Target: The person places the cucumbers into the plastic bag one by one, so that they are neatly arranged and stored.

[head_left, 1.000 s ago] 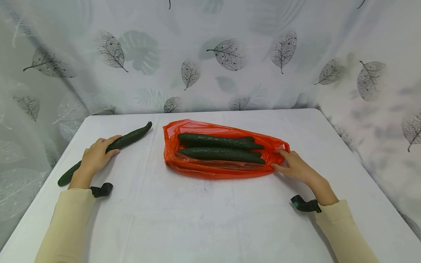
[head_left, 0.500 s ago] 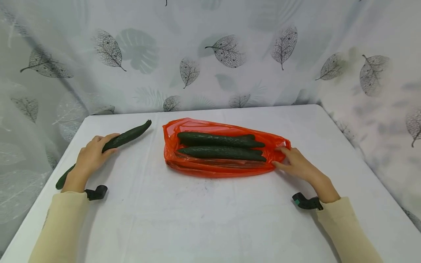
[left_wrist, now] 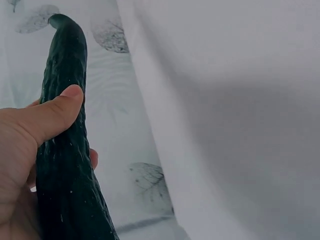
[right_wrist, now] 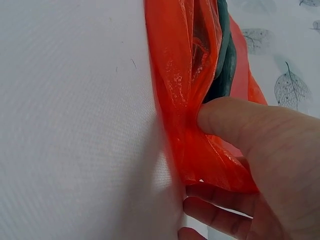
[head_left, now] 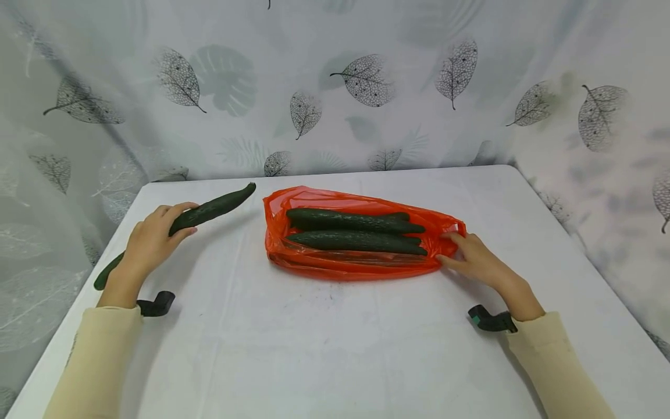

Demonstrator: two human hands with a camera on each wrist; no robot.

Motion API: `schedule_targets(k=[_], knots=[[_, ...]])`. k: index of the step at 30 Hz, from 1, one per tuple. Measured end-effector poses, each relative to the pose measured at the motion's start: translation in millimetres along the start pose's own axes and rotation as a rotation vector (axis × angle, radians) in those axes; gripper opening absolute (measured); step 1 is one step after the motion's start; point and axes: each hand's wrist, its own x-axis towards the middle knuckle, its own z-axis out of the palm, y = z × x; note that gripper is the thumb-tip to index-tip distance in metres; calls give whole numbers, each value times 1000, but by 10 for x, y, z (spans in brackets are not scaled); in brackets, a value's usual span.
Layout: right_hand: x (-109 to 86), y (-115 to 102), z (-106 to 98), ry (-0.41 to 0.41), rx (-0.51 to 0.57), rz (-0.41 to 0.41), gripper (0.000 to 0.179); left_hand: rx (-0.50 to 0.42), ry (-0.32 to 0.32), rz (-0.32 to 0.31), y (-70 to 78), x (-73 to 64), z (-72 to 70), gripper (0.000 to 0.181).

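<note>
My left hand [head_left: 152,241] grips a long dark green cucumber [head_left: 217,205] at the table's left. In the left wrist view the thumb lies across the cucumber [left_wrist: 70,170], with fingertips showing on its other side. Its far end appears raised above the table, casting a shadow. A red plastic bag [head_left: 335,272] lies at the middle back, its opening facing up, with several cucumbers [head_left: 356,240] inside. At the bag's right end my right hand [head_left: 478,265] pinches the plastic. The right wrist view has the thumb [right_wrist: 225,117] on the bag and fingers beneath it.
A white cloth covers the table [head_left: 324,343]. Behind it and along both sides hangs a pale curtain [head_left: 235,116] printed with leaves. A black wrist camera [head_left: 157,304] sits on the left wrist, another camera [head_left: 489,320] on the right.
The left hand with its cucumber first shifts slightly left and toward me, then the cucumber's far end rises and moves right. The right hand stays at the bag. The head view shifts slightly.
</note>
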Motion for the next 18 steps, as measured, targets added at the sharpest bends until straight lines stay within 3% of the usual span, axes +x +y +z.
schedule_targets(k=[10,18], knots=[[-21,1,17,17,7,-40,53,45,154,150,295,23,-104,50],[-16,14,12,12,-4,-41,53,52,216,243,588,71,-193,51]])
